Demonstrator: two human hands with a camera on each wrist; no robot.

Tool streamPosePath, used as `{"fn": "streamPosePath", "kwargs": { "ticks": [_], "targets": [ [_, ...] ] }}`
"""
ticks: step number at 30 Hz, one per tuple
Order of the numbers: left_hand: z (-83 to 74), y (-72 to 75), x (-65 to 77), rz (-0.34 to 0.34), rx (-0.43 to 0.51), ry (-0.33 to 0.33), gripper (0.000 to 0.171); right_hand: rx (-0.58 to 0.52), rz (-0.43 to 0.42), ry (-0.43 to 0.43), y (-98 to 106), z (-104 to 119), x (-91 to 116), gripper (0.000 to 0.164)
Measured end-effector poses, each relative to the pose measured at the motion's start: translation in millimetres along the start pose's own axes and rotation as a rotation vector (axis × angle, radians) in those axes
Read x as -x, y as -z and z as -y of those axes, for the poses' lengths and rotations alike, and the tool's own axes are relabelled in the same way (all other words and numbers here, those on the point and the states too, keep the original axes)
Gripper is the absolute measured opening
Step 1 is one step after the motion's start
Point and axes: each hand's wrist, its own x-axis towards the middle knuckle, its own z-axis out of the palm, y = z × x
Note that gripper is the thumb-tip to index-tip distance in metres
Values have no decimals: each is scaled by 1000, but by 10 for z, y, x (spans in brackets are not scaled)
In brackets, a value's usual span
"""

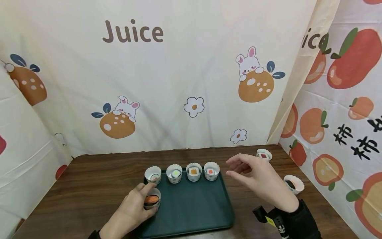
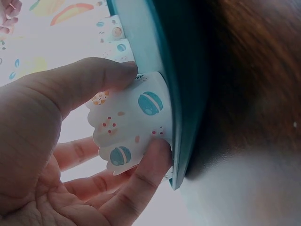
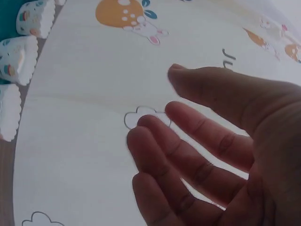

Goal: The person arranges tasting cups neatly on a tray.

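My left hand [image 1: 131, 207] grips a white printed paper cup [image 2: 127, 115] at the left edge of the dark green tray [image 1: 194, 207]. In that cup lies an orange-topped piece [image 1: 151, 199] that looks like sushi. The left wrist view shows the thumb on one side of the cup and fingers on the other, with the cup's base against the tray. My right hand [image 1: 258, 177] hovers to the right of the tray, holding nothing, its fingers loosely bent and the thumb apart from them. Nearest it on the tray is a cup with a red-centred white piece [image 1: 210, 171].
Along the tray's back edge stand more cups, with a pale piece [image 1: 154, 177], a green-centred piece [image 1: 175, 173] and a brown-centred piece [image 1: 193, 171]. On the wooden table [image 1: 80, 189], right of the tray, are a back cup [image 1: 264, 154] and a nearer cup [image 1: 299, 189]. Printed curtains [image 1: 167, 76] surround the table.
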Motion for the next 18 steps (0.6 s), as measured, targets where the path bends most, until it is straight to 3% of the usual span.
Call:
{"fn": "streamPosePath", "kwargs": {
  "ticks": [7, 12, 15, 18],
  "targets": [
    [2, 38, -35, 81, 17, 21, 62, 21, -36, 16, 107, -178, -20, 16],
    [-23, 116, -33, 115, 11, 48, 78, 77, -13, -67, 191, -433, -34, 20],
    [-67, 173, -10, 85, -20, 35, 85, 113, -10, -132, 254, -588, -24, 24],
    [-120, 230, 33, -17, -44, -43, 79, 150, -14, -179, 314, -721, -4, 27]
  ]
}}
